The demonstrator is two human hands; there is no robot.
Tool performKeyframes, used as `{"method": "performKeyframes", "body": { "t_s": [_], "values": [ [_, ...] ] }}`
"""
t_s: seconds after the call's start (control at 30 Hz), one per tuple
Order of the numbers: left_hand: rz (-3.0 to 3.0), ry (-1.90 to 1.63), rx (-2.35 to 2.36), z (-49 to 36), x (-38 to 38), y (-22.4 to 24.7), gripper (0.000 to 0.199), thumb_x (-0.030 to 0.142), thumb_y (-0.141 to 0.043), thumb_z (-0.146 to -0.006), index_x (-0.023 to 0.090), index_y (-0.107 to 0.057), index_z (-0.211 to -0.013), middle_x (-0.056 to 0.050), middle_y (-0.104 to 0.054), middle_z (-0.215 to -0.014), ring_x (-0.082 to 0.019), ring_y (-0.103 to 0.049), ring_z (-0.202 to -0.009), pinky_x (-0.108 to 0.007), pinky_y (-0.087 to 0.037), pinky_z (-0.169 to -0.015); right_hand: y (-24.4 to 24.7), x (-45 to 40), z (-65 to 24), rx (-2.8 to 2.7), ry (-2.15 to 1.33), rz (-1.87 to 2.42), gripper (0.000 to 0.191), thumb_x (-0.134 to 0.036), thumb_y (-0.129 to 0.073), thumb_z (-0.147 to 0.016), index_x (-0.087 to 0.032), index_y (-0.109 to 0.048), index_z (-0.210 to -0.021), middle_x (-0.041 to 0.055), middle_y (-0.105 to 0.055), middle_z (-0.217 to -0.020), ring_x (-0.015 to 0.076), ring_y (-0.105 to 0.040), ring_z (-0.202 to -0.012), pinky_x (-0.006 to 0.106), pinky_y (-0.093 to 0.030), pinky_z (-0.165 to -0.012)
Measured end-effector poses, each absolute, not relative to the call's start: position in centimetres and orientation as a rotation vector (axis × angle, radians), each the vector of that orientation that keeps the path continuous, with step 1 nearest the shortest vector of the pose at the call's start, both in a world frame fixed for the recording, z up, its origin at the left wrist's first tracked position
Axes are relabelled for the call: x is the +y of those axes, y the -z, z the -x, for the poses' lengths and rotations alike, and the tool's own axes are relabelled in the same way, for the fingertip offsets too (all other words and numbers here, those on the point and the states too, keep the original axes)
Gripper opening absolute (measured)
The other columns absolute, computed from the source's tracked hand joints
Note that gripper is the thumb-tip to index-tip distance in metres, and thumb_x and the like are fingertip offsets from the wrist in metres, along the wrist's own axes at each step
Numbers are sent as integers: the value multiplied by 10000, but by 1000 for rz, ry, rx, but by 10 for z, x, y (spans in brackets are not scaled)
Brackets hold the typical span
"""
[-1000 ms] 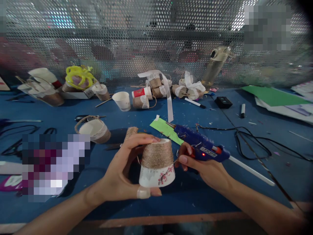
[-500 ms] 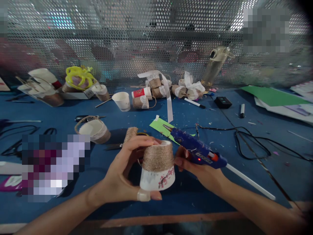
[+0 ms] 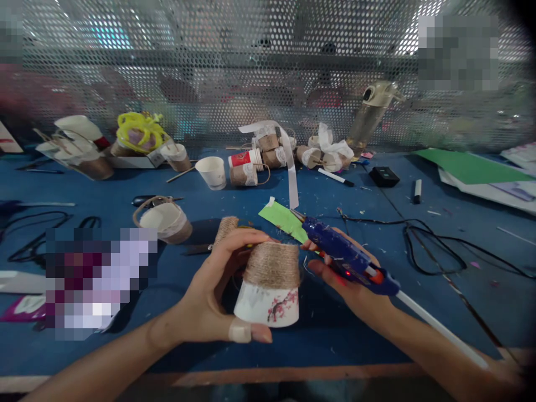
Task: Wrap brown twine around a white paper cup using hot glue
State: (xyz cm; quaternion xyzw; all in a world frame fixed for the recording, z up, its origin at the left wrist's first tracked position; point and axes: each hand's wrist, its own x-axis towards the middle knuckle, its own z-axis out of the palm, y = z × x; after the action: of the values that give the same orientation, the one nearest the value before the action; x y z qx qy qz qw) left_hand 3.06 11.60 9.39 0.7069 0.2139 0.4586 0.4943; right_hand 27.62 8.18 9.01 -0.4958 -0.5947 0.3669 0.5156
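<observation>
Between the thumb and fingers of my left hand (image 3: pixel 213 285) is an upside-down paper cup (image 3: pixel 268 307), white with a pink blossom print. Twine (image 3: pixel 274 265) is wound around its narrower upper half. A bandage wraps my left thumb. My right hand (image 3: pixel 355 285) is closed around a blue glue gun (image 3: pixel 347 254), just right of the cup. Its nozzle points up and left, a red light glows on its side, and a white glue stick (image 3: pixel 439 329) sticks out of the back. Behind my left hand lie a twine roll (image 3: pixel 226 230) and dark scissors (image 3: pixel 199 248).
Green paper (image 3: pixel 282 218) lies beyond the cup. A lace-trimmed cup basket (image 3: pixel 167 223) stands left, and a plain paper cup (image 3: pixel 211 172) farther back. A bottle (image 3: pixel 371 114) leans against the perforated metal screen (image 3: pixel 234 72). A black cable (image 3: pixel 419 229) loops at right.
The glue gun has shifted slightly right and down, away from the cup, and my right fingers now wrap its handle more visibly. The cup has tilted a little in my left hand.
</observation>
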Motion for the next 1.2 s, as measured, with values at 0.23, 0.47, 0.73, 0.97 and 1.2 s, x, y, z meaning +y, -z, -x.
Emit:
{"method": "performKeyframes", "body": {
  "t_s": [0.23, 0.47, 0.73, 0.97, 1.2],
  "values": [
    [-1699, -1113, 628, -30, 117, -98, 856, 514, -913, -566, 295, -571, -1319, -88, -578, -1268, -298, -580, -1167, -400, -500, -1027, -85, 80, -291, -1956, -313, 896, 143, -107, -567, -903, -242, -519, -899, 50, -618, -857, 177, -622, -708, 289, -498, -628],
    [-1638, -1161, 599, -29, 118, -92, 918, 499, -936, -523, 292, -561, -1335, -54, -596, -1265, -239, -602, -1169, -290, -487, -1044, -88, 76, -297, -2184, -184, 832, 105, -189, -433, -959, -232, -513, -906, 62, -677, -872, 173, -643, -694, 275, -421, -572],
    [-1571, -1221, 555, -34, 116, -93, 979, 506, -951, -469, 273, -537, -1326, -80, -648, -1199, -271, -655, -1116, -353, -540, -987, -84, 76, -302, -2247, -269, 837, 178, -218, -389, -991, -228, -511, -861, 55, -639, -793, 175, -605, -678, 292, -422, -596],
    [-1519, -1199, 503, -33, 118, -95, 950, 490, -957, -464, 266, -564, -1299, -75, -664, -1182, -247, -660, -1108, -311, -544, -966, -81, 76, -304, -2206, -409, 856, 227, -313, -440, -1004, -227, -564, -835, 52, -612, -761, 176, -583, -680, 286, -429, -609],
    [-1468, -1186, 550, -34, 120, -93, 946, 541, -941, -472, 265, -544, -1285, -102, -634, -1165, -308, -659, -1088, -392, -578, -899, -79, 78, -304, -2238, -316, 844, 210, -254, -391, -991, -219, -512, -823, 53, -586, -756, 172, -558, -656, 297, -390, -586]
  ]
}}
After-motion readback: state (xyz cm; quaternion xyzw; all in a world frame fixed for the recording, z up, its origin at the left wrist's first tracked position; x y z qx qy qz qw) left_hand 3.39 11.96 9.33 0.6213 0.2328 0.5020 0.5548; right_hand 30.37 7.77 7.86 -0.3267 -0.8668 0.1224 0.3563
